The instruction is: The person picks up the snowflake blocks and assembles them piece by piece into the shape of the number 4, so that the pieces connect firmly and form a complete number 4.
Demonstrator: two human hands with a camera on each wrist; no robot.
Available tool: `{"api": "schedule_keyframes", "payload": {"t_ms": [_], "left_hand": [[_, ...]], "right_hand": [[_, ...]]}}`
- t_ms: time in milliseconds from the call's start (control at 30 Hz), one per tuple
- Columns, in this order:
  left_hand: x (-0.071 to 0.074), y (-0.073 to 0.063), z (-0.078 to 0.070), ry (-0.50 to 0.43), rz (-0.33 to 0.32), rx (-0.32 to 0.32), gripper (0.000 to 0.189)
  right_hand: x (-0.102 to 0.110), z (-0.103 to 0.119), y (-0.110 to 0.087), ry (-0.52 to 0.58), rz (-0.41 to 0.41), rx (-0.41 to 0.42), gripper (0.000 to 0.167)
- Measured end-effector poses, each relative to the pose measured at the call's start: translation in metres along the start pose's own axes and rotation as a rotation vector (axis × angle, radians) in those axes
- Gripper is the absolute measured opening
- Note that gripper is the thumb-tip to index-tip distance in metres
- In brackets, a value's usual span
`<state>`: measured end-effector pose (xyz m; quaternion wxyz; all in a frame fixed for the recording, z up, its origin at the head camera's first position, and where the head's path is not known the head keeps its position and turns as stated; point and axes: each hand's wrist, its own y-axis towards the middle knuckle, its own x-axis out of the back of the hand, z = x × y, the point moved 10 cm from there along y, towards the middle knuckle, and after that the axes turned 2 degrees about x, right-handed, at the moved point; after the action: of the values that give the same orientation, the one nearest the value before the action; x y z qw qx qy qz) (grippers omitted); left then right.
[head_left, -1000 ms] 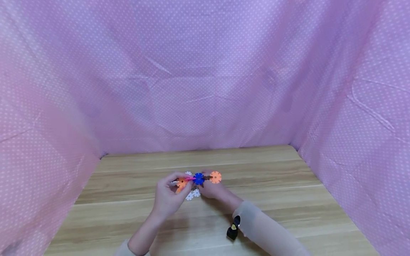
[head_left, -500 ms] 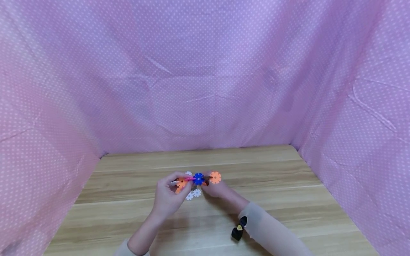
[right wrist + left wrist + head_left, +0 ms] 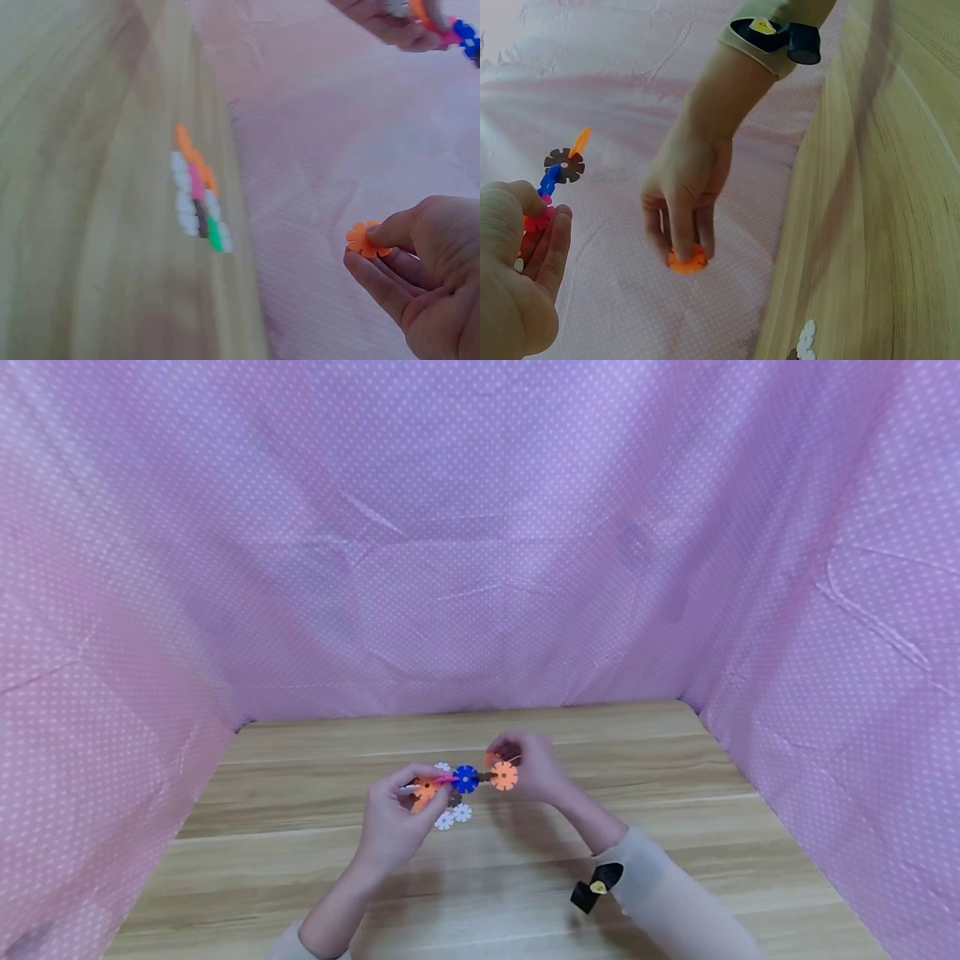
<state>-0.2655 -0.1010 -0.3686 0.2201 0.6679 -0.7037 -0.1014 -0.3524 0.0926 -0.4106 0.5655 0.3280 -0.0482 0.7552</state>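
My left hand point(image 3: 397, 822) grips a joined chain of plastic snowflake discs by its pink disc point(image 3: 540, 219). A blue disc point(image 3: 465, 779) follows, then a brown disc point(image 3: 564, 166) seen broadside in the left wrist view, and an orange disc point(image 3: 505, 776) ends the chain. More orange and white pieces show at the left palm, partly hidden by the fingers. My right hand point(image 3: 536, 772) pinches a single orange snowflake disc point(image 3: 365, 240) between thumb and fingers. It is raised behind the chain's orange end in the head view, apart from the chain in both wrist views.
A group of loose white, orange, pink, brown and green discs point(image 3: 184, 202) lies on the wooden table point(image 3: 637, 760), partly hidden under my left hand in the head view. Pink dotted cloth point(image 3: 480, 568) hangs round the table. A black strap device point(image 3: 598, 888) sits on the right sleeve.
My right hand has come up from the discs on the table and moved right and away from me, bringing an orange snowflake disc. My left hand and its chain have stayed in place.
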Motion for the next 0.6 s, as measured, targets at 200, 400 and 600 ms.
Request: {"api": "schedule_keyframes", "payload": {"t_ms": [200,400,600], "left_hand": [[0.003,-0.001,0.001,0.016,-0.013,0.024,0.015],[0.006,-0.001,0.002,0.028,-0.03,0.047,0.015],[0.006,0.0,0.001,0.022,-0.026,0.038,0.014]], "right_hand": [[0.026,0.017,-0.006,-0.052,-0.05,0.018,0.006],[0.047,0.031,-0.016,-0.049,-0.092,0.047,0.007],[0.064,0.046,-0.031,-0.011,-0.158,0.111,0.008]]}}
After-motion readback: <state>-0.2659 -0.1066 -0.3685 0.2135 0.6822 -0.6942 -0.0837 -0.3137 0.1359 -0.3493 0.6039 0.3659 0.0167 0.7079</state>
